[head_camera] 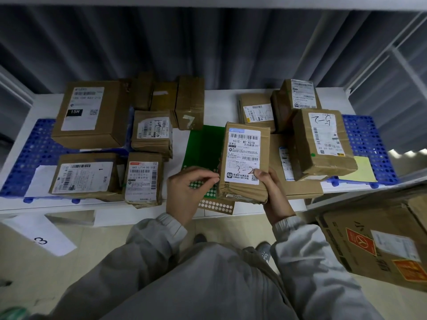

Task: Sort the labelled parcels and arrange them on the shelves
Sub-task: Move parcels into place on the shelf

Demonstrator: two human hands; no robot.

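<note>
On the white shelf [215, 105], the right hand [272, 190] grips a parcel [245, 162], long axis pointing away; the left hand [187, 190] pinches fingertips together beside it.

Dim, cool, even light from overhead; soft shadows under the brown cardboard parcels [92, 113]. Strong wide-angle bending toward the edges. Slight blur on the grey sleeves [161, 262]; labels mid-frame sharp.

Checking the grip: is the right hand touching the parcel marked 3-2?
Touching. The head view shows the right hand holding the parcel, thumb on its label.
</note>
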